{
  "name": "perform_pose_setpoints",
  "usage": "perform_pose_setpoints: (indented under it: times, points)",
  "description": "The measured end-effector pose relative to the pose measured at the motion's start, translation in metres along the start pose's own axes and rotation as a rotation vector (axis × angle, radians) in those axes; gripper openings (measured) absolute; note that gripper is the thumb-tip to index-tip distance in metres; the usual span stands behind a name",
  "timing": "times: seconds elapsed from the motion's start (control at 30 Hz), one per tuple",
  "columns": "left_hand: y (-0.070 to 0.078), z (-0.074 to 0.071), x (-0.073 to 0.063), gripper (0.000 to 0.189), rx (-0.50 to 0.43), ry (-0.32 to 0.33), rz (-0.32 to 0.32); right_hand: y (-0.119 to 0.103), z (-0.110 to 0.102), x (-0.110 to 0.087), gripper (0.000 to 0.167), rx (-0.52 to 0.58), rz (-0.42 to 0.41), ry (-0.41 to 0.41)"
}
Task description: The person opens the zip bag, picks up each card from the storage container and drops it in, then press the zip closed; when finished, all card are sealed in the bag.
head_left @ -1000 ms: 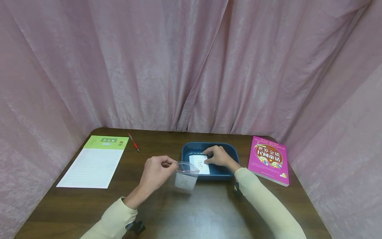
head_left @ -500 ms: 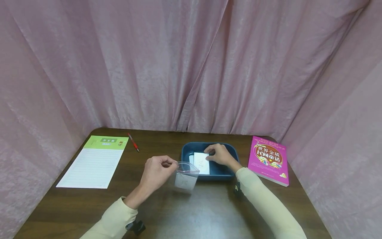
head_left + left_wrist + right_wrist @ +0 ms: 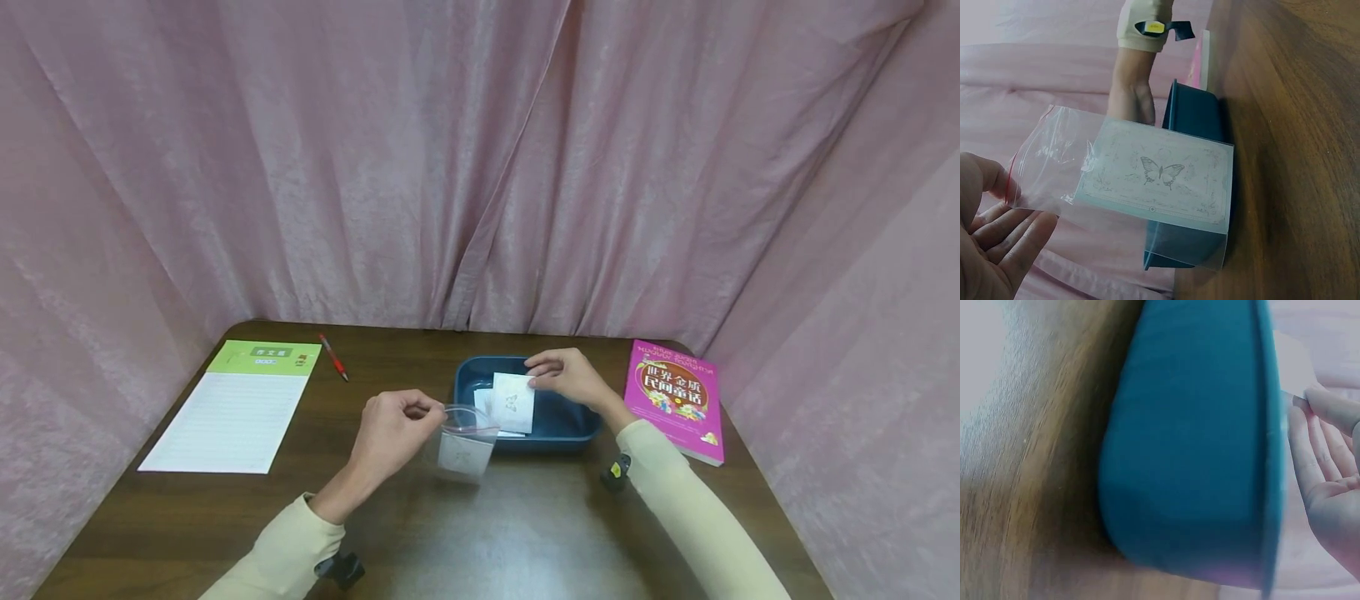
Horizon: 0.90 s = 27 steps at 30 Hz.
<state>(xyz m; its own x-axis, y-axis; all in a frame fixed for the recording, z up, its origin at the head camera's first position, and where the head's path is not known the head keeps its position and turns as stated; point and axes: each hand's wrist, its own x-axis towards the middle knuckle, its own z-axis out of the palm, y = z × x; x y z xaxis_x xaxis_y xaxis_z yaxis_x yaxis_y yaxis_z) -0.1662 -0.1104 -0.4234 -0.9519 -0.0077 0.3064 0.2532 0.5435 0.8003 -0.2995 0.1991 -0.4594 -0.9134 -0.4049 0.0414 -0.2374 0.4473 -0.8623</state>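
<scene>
The bag point(image 3: 1054, 153) is thin, clear plastic, glossy, with bright reflections and crinkles towards its mouth. The butterfly card point(image 3: 1160, 172) inside looks like smooth, printed paper. The loose cards point(image 3: 514, 402) also look like paper, matt and white. The tray point(image 3: 1191, 437) looks like moulded plastic, smooth, with a soft sheen. The surface point(image 3: 480, 542) shows wood grain and a polished shine where light falls on it. The curtain point(image 3: 360, 167) is cloth with a velvety, faintly lustrous pile; the sleeves point(image 3: 697, 508) are matt cloth. The pad point(image 3: 225, 417) is matt lined paper, the book point(image 3: 671, 400) has a smooth paper cover, and the pen point(image 3: 334, 358) looks like plastic.
</scene>
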Motion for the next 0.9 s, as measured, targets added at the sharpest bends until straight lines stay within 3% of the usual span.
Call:
perform_pose_setpoints:
  times: [0.33,0.57,0.9]
  points:
    - [-0.001,0.001,0.001,0.009,0.003,0.004,-0.003,-0.02,-0.006,-0.011,0.025,-0.084,-0.111,0.077]
    - [-0.002,0.003,0.002,0.009,-0.006,-0.005,-0.016,-0.053,-0.009,-0.023,0.018,-0.076,-0.176,0.158]
    - [-0.001,0.005,0.002,0.007,-0.002,-0.015,-0.031,-0.103,-0.013,-0.043,0.018,-0.107,-0.347,0.278]
